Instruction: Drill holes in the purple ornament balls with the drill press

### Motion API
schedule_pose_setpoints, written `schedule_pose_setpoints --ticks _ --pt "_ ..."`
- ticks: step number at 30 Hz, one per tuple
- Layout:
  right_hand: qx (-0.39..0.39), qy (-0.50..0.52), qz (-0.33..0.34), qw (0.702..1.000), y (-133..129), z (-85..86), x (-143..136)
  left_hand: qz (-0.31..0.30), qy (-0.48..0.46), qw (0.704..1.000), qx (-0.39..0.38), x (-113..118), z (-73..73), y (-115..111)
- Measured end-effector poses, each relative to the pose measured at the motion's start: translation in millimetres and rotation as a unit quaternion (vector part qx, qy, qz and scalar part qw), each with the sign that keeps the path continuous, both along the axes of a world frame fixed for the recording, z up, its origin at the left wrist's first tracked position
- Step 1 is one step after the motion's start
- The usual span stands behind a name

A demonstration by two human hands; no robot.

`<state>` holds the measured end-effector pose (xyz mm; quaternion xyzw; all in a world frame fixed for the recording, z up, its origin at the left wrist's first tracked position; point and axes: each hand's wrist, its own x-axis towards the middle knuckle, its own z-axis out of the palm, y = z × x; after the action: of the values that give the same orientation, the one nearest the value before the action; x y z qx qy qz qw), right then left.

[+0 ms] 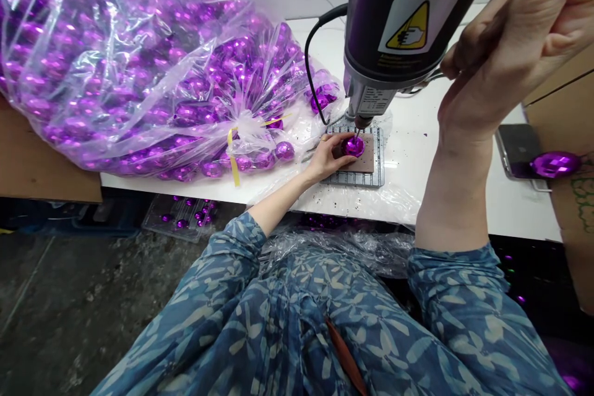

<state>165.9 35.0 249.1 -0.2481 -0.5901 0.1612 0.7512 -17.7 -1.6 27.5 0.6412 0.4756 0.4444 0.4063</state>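
Under the drill press, my left hand pinches a shiny purple faceted ball between thumb and fingers. The ball rests on a brown board laid over the grey slotted metal base. The drill bit points down at the top of the ball and looks to touch it; whether it has gone in I cannot tell. Raised at the right of the motor housing, my right hand is closed around the press's feed handle, which the fingers mostly hide.
A big clear bag of purple balls, tied with yellow ribbon, fills the left of the white table. A dark phone-like device and another purple ball are at the right. Plastic film hangs over the front edge.
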Motion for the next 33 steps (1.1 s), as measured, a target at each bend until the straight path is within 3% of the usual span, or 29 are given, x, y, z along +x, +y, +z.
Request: schedule_pose_setpoints --ticks 8,16,24,33 --pt "0.01 0.028 -0.002 1.0 -12 -3.1 -5 -0.002 0.014 1.0 0.012 0 -5.2 1" --pt "0.065 0.071 -0.027 0.995 -15 -44.5 0 -0.013 -0.002 1.0 -0.001 2 2.9 1" --pt "0.105 0.081 -0.05 0.99 -9 -61.9 3 -0.008 -0.016 1.0 -0.009 3 3.5 0" --pt "0.131 0.066 -0.098 0.984 3 -96.5 12 -0.012 -0.002 1.0 0.001 0 -0.8 1"
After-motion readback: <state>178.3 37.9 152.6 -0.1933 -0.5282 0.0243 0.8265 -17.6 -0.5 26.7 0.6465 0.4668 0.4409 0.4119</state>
